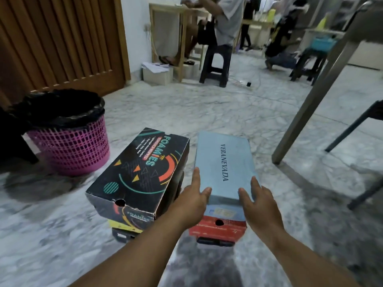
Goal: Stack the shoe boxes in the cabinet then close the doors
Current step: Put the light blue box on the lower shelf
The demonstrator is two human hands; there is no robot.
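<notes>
Two stacks of shoe boxes stand on the marble floor in front of me. The left stack is topped by a black Foamies box (141, 172), with a yellow box (124, 225) and a dark box under it. The right stack is topped by a light blue Veranevada box (224, 164), over a red box (217, 228) and a dark one below. My left hand (192, 199) touches the blue box's near left corner with straight fingers. My right hand (259, 206) lies at its near right corner, fingers spread. No cabinet is in view.
A pink basket (70, 146) with a black liner stands at the left, before a wooden slatted door (62, 38). A grey table leg (310, 104) slants at the right. Stools (216, 63), a wooden table and several people are at the back.
</notes>
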